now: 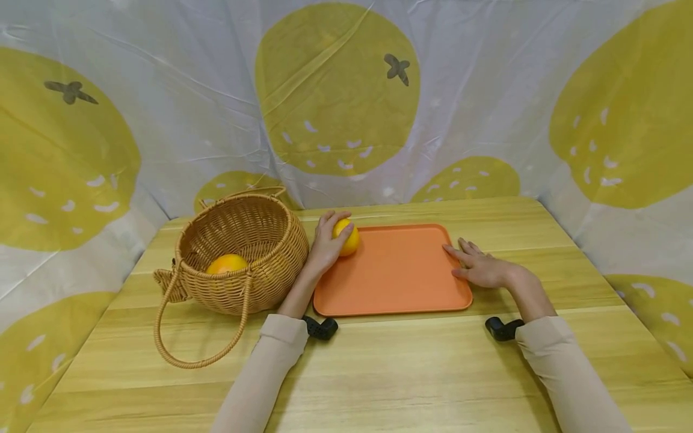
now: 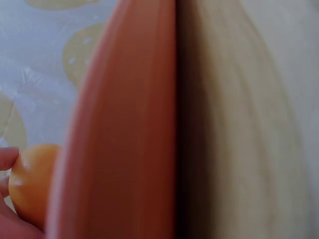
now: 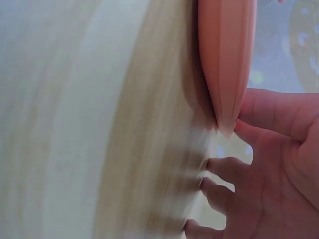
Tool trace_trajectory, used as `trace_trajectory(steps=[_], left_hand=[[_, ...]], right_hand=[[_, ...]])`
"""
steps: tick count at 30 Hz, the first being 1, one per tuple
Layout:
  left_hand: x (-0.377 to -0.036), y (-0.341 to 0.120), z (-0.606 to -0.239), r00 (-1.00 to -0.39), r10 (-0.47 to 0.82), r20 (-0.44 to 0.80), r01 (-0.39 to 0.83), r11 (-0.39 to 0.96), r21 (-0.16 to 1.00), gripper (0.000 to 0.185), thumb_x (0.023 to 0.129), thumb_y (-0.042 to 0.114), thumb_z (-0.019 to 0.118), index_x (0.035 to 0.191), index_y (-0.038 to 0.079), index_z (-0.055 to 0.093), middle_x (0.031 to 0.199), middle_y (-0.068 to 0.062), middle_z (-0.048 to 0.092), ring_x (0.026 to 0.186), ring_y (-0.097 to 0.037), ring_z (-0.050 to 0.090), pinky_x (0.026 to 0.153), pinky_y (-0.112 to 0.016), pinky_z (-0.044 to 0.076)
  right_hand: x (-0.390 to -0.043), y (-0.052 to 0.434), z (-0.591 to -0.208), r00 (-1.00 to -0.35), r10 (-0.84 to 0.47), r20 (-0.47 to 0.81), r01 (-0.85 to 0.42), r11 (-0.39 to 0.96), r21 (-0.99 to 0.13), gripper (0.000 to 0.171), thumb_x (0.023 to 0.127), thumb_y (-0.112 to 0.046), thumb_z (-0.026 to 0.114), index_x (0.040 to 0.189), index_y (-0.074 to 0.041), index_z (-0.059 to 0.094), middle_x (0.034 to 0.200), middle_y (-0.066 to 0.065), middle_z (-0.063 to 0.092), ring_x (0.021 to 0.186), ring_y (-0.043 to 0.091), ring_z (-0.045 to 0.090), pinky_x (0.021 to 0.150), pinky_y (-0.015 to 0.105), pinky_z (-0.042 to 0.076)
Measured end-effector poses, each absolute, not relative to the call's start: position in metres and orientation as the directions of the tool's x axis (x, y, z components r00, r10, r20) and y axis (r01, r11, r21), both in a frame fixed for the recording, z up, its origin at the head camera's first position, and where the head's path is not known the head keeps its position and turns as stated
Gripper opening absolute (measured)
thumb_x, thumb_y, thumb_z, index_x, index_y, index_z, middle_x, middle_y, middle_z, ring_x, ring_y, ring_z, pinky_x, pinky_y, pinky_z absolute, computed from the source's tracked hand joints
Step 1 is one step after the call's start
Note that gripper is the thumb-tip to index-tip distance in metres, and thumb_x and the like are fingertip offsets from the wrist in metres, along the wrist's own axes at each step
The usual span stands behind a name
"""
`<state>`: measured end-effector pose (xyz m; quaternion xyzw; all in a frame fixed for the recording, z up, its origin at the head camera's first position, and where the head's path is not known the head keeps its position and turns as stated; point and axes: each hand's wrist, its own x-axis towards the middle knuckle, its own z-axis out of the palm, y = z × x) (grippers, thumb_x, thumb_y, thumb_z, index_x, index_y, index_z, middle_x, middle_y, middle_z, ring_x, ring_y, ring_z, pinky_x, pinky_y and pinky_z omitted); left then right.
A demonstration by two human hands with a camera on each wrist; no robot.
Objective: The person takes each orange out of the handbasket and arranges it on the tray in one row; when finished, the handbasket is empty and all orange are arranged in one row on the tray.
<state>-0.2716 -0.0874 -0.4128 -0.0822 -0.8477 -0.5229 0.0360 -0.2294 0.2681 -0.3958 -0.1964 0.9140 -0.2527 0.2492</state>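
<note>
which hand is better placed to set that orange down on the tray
Left. The left hand already grips the orange at the far left corner of the orange tray, so it only needs lowering. The right hand lies flat on the tray's right edge, holding nothing.

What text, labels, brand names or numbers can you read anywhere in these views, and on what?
None: no words, numbers or brand marks show in any view.
The backdrop cloth carries only printed yellow fruit shapes.
The orange tray, the wicker basket, the fruit in the left hand and the wooden table are unmarked.
</note>
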Motion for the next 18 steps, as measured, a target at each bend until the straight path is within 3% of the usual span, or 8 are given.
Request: trace_trajectory(steps=[8, 18], left_hand=[[-0.2716, -0.0885, -0.4139, -0.985, 0.113, 0.13, 0.168, 0.474, 0.864, 0.043, 0.112, 0.032, 0.045, 0.148, 0.01, 0.054, 0.168, -0.019, 0.025, 0.153, -0.043, 0.022, 0.122, -0.067, 0.021], [-0.2731, -0.0893, -0.4131, -0.981, 0.104, 0.163, 0.193, 0.453, 0.87, 0.04, 0.113, 0.024, 0.041, 0.143, 0.003, 0.057, 0.166, -0.022, 0.029, 0.153, -0.044, 0.023, 0.124, -0.064, 0.021]], right_hand=[[-0.2296, 0.2679, -0.3954, -0.797, -0.488, -0.356, -0.234, 0.793, -0.562, 0.069, 0.11, -0.026, 0.048, 0.165, 0.0, 0.014, 0.165, 0.039, -0.01, 0.152, 0.06, -0.012, 0.114, 0.081, -0.005], [-0.2311, 0.268, -0.3956, -0.8, -0.475, -0.367, -0.22, 0.801, -0.557, 0.068, 0.11, -0.021, 0.047, 0.165, 0.001, 0.014, 0.165, 0.039, -0.01, 0.152, 0.059, -0.012, 0.113, 0.081, -0.005]])
